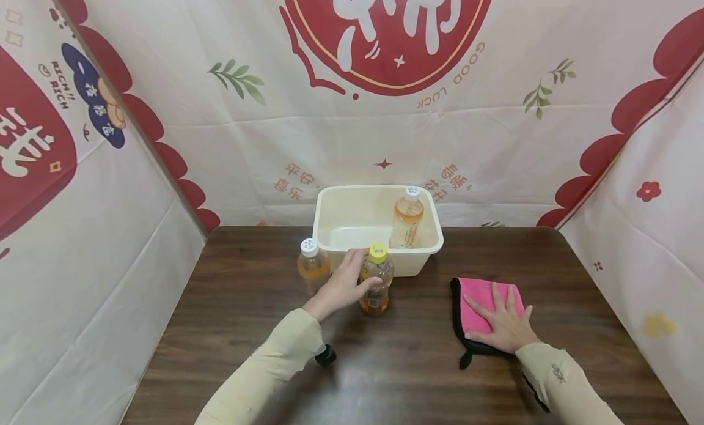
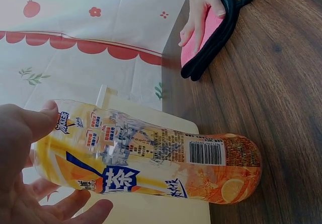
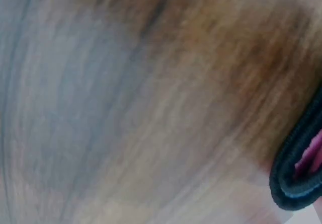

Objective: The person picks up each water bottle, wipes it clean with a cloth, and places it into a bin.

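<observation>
In the head view, my left hand point(image 1: 344, 283) is at the upper part of a yellow-capped plastic bottle point(image 1: 376, 298), which stands upright on the table before the bin. The left wrist view shows the thumb at one side of this labelled tea bottle point(image 2: 166, 158) and the fingers loosely bent and spread along the other. Its cap is hidden there. My right hand point(image 1: 503, 324) rests with spread fingers on a folded pink cloth point(image 1: 478, 290) with black edging. Only a corner of that black edging point(image 3: 289, 183) shows in the right wrist view.
A cream plastic bin point(image 1: 352, 195) sits at the table's back edge. Inside it stands a white-capped bottle point(image 1: 408, 220) of orange drink. Another white-capped bottle point(image 1: 313, 266) is left of my left hand. Printed cloth walls point(image 1: 363, 144) enclose the brown wooden table point(image 1: 418, 364).
</observation>
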A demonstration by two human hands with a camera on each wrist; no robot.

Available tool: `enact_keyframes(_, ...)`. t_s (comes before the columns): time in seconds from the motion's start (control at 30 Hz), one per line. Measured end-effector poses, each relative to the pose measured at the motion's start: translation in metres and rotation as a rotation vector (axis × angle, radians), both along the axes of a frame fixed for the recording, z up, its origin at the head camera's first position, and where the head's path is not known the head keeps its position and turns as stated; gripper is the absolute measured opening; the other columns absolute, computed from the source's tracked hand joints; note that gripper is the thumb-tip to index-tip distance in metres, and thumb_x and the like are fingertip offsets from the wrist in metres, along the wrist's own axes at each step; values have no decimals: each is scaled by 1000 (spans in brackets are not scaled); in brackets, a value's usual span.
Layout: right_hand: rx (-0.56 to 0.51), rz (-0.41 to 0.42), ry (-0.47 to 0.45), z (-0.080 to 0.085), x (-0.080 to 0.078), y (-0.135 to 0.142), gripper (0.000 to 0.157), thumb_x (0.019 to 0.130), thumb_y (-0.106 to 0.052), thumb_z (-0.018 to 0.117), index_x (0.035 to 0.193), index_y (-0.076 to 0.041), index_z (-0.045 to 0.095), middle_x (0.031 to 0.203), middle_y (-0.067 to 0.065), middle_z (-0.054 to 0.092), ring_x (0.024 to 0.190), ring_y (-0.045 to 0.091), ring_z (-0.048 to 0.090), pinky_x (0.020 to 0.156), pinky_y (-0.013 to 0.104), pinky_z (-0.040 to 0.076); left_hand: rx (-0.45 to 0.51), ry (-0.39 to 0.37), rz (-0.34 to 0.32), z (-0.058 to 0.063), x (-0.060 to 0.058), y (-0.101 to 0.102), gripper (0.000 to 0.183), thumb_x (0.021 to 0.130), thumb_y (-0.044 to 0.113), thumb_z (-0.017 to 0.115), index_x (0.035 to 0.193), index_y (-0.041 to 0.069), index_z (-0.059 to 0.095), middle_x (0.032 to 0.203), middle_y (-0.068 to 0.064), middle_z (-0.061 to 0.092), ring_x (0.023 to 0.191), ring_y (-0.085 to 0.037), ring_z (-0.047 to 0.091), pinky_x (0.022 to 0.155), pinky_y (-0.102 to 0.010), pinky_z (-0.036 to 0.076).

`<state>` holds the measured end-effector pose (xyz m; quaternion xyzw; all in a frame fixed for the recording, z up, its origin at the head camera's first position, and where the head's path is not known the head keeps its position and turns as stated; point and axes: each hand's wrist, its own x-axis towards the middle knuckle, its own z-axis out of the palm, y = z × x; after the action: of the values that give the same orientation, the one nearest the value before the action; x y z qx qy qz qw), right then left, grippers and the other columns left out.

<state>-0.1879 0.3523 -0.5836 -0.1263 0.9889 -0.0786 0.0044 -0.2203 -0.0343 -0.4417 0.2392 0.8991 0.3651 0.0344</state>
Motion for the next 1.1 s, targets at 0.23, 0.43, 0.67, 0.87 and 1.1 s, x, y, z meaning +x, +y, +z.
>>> enact_keyframes(0.23, 31, -10, 57, -7, 2, 0, 79, 72, -72, 51, 140, -42, 24, 145, 28, 14, 128, 56, 3, 81, 80, 6, 12, 0, 3, -2, 4, -1, 63, 86, 34, 59, 136, 7, 32, 126, -13, 40, 116, -25, 45, 96, -40, 40)
enact_keyframes(0.43, 47, -19, 62, -8, -2, -2, 76, 77, -70, 46, 142, -40, 22, 147, 23, 14, 129, 53, 6, 86, 77, 8, 15, 40, 14, -2, 4, -3, 61, 86, 34, 59, 134, 6, 33, 124, -13, 41, 114, -25, 47, 94, -40, 41)
enact_keyframes(0.67, 32, -58, 87, -15, -4, 1, 73, 80, -68, 44, 142, -37, 23, 147, 17, 20, 132, 47, 8, 91, 73, 8, 15, 52, 9, -4, 3, -2, 61, 86, 34, 60, 134, 6, 34, 122, -13, 41, 113, -25, 47, 93, -40, 42)
enact_keyframes(0.87, 14, -90, 95, -14, -7, 3, 72, 84, -64, 42, 143, -26, 27, 145, 18, 24, 133, 44, 9, 95, 70, 5, 15, 38, 15, -4, 1, 1, 61, 87, 34, 59, 135, 6, 33, 123, -13, 41, 114, -25, 47, 94, -39, 41)
enact_keyframes(1.1, -28, -113, 135, -14, -9, 1, 65, 88, -55, 44, 136, -11, 41, 137, 24, 36, 131, 43, 18, 96, 69, 7, 18, 39, 13, -7, 0, 2, 61, 87, 34, 59, 135, 6, 33, 123, -14, 41, 114, -25, 47, 94, -40, 41)
